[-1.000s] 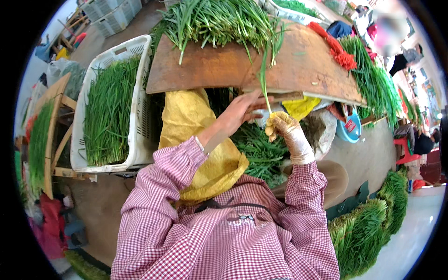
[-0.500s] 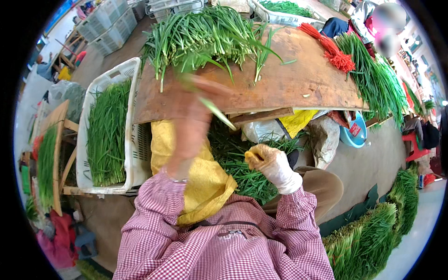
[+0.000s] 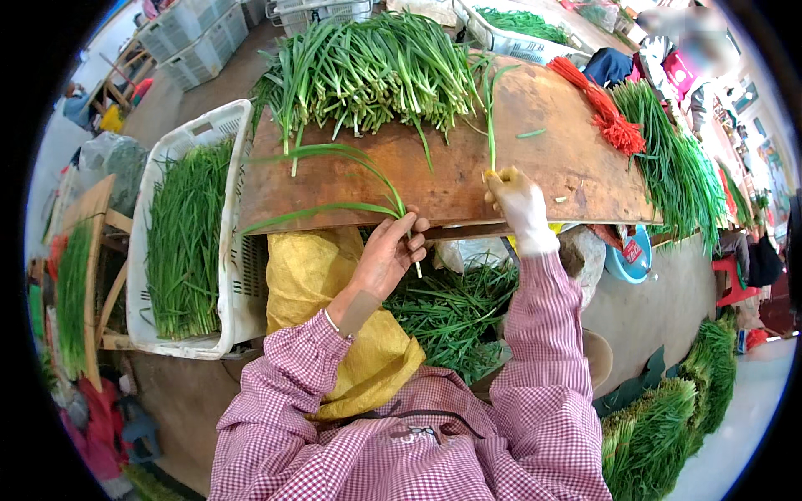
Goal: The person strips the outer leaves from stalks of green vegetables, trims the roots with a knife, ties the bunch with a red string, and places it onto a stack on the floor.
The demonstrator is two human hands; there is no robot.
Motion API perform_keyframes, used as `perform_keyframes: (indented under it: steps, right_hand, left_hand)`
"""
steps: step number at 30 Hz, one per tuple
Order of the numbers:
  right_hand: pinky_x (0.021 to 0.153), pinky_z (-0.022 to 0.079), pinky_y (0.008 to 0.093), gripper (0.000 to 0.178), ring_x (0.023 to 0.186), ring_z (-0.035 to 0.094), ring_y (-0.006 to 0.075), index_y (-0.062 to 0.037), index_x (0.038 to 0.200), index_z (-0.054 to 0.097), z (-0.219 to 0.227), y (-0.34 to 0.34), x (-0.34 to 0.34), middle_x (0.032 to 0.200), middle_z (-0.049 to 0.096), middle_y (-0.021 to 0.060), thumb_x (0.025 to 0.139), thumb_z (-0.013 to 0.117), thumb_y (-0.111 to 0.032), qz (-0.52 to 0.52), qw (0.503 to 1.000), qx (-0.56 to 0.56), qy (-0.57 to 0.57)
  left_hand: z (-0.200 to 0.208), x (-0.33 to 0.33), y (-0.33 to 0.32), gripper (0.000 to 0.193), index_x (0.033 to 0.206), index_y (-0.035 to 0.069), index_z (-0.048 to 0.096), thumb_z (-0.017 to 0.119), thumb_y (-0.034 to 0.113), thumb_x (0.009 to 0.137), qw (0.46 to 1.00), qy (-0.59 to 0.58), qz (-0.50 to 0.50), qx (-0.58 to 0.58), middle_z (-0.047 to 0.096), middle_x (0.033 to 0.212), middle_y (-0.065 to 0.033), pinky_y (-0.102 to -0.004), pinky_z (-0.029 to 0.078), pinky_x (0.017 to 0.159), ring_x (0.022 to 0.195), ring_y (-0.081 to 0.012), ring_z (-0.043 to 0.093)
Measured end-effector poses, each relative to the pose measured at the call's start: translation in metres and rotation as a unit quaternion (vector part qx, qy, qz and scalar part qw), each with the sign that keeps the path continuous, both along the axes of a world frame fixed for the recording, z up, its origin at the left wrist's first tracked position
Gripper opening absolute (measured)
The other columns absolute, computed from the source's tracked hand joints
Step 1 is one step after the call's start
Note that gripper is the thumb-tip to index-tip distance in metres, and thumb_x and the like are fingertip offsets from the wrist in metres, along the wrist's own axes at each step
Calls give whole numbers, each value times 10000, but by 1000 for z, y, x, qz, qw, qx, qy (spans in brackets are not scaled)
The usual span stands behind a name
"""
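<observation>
My bare left hand (image 3: 388, 250), at the near edge of the wooden board (image 3: 359, 188), pinches a garlic chive stalk (image 3: 401, 200). Its long leaves fan out to the left and its pale end hangs below my fingers. My right hand (image 3: 516, 200) wears a whitish glove with yellowed fingertips. Its closed fingertips meet the lower end of a single garlic chive stalk (image 3: 491, 125) lying on the board. Beyond both hands lies a big heap of garlic chives (image 3: 376, 75), cut ends toward me.
A white crate (image 3: 227, 284) of chives stands left. Red ties (image 3: 603, 108) and more chives (image 3: 668, 150) lie on the right. Below are loose leaves (image 3: 455, 317), a yellow sack (image 3: 313, 275) and a blue basin (image 3: 631, 263). Bundled chives (image 3: 652, 434) sit lower right.
My left hand has come down and right, still with a stalk in it. My right hand has moved up from near my lap to the stalk on the board.
</observation>
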State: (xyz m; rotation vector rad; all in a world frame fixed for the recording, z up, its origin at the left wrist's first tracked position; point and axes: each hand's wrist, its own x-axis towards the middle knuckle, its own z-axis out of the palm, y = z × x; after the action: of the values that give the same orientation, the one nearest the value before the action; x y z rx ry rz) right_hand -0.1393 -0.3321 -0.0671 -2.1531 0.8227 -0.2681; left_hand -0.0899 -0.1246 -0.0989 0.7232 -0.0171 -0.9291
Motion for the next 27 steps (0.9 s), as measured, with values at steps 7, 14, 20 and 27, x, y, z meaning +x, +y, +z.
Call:
perform_keyframes:
  steps: [7,14,20,27]
  right_hand:
    - [588,457,258,206,628,559,119,-39,854,584,10,79,-107,675,573,66,791,618,-233,295,947,68,104]
    - [728,490,308,311,869,579,263,-28,1132,490,9,-107,-104,1086,542,166,886,446,-213,14,923,-350,-161]
    - [795,452,324,425,925,566,270,-45,1189,440,-48,-87,-28,1071,562,143,820,553,-223,217,938,-202,-182]
    - [847,420,355,274,973,545,313,-83,1046,558,-35,-133,32,1002,592,155,853,515,-274,81,921,-347,-161]
  left_hand:
    - [10,-21,-2,295,1106,61,469,477,257,885,983,-91,-131,87,541,832,7,-180,320,478,584,-30,398]
    - [46,-18,20,180,1026,110,497,453,227,897,967,-240,64,49,487,718,34,-163,298,441,542,-24,364]
    - [75,11,35,225,1017,89,506,443,270,900,942,-243,191,133,554,794,-19,-177,320,459,604,-42,433]
    - [59,30,14,273,1074,59,472,420,271,910,969,-221,97,50,586,1026,-115,-270,484,605,828,-133,558]
